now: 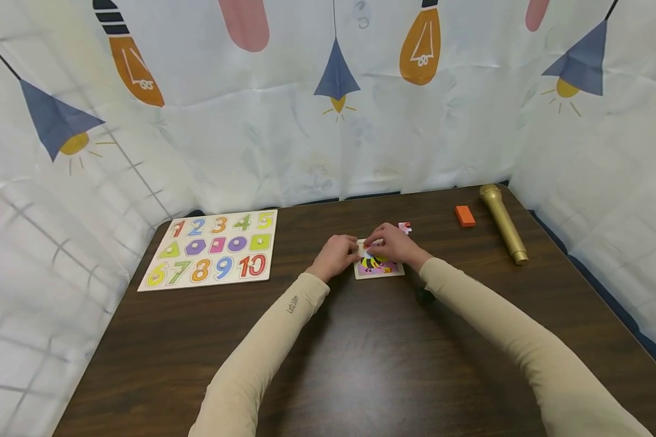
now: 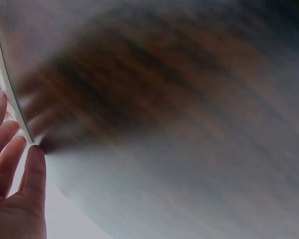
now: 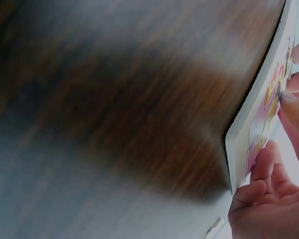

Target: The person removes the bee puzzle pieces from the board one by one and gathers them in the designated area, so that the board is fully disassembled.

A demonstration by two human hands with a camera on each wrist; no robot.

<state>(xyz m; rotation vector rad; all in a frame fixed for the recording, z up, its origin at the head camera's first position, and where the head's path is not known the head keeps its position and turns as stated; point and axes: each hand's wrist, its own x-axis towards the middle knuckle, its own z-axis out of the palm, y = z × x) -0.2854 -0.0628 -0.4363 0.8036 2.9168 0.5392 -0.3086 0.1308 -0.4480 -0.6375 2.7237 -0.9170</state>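
Bee puzzle (image 1: 379,271) lies flat, picture upright from the near side, long axis unclear! Left hand (image 1: 334,255) pinches its left edge; right hand's (image 1: 396,244) grip—can't tell.

A curtained-off tabletop play nook: lamp-print curtains (image 1: 284,145) enclose a dark wood-grain table (image 1: 361,346) holding a number board (image 1: 208,235).

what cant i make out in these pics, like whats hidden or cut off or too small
Head view: the far right corner of the small puzzle, covered by the right hand.
Head view: what the dark thing is, partly hidden by the right sleeve.
Head view: the print on the pink piece, too small.
Left wrist view: most of the puzzle and part of the left hand, cut off by the left edge.
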